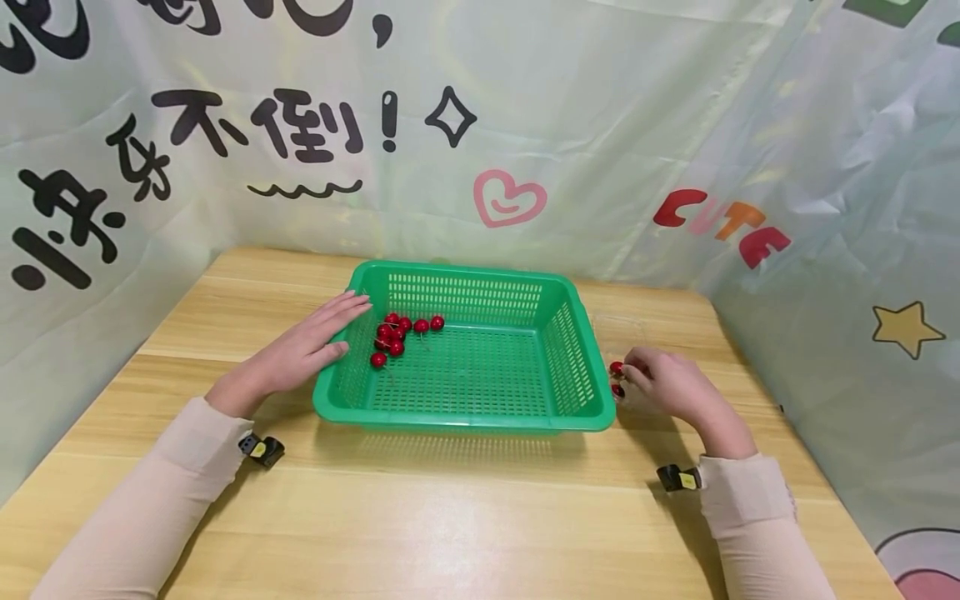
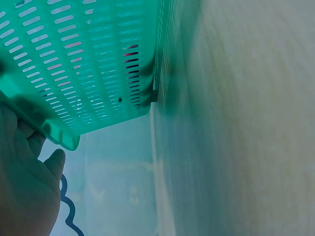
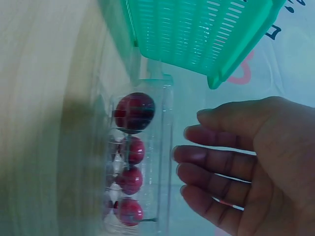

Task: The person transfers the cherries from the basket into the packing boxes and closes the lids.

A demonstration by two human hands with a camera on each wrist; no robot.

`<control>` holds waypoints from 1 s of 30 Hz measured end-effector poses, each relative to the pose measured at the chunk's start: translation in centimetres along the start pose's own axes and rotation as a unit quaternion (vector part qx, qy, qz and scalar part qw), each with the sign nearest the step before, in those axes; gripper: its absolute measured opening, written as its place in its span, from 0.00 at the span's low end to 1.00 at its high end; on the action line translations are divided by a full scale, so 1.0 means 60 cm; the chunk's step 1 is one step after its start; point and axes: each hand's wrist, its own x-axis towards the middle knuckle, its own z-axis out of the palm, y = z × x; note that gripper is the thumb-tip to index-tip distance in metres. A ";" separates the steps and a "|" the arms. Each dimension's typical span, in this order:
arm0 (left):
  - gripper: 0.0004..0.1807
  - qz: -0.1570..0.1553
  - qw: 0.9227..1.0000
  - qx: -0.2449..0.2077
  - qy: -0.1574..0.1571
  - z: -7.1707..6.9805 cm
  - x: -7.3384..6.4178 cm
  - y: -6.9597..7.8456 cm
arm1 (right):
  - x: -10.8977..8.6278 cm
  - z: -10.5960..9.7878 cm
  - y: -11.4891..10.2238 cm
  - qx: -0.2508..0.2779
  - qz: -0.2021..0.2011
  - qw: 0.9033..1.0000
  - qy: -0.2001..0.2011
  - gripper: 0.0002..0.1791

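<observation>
A green plastic basket [image 1: 465,422] with slotted walls stands on the table. Several red cherries [image 1: 397,347] with thin stems lie together in its left part. My left hand [image 1: 307,342] rests with extended fingers on the basket's left rim. To the basket's right, a clear plastic box [image 3: 166,123] holds several cherries [image 3: 130,180] in the right wrist view; a larger, darker one [image 3: 135,113] sits at its end nearest the basket. My right hand [image 1: 667,379] hovers at this box, fingers slightly bent and spread, nothing between them in the right wrist view.
The wooden table [image 1: 450,517] reaches back to a pale printed cloth [image 1: 600,125] hung behind it and along both sides. A black strap device [image 1: 262,450] is on my left wrist and a similar one [image 1: 678,478] on my right.
</observation>
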 end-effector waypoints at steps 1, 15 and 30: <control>0.32 0.000 1.000 0.001 0.000 0.000 0.000 0.000 | 0.001 -0.003 -0.002 0.000 -0.003 1.000 0.004 0.05; 0.32 0.002 1.000 0.004 -0.003 0.001 0.000 -0.003 | 0.026 -0.049 -0.040 -0.015 -0.082 0.995 0.056 0.06; 0.32 0.005 1.000 0.003 0.001 0.002 0.000 -0.003 | 0.070 -0.107 -0.122 -0.065 -0.220 0.971 0.071 0.12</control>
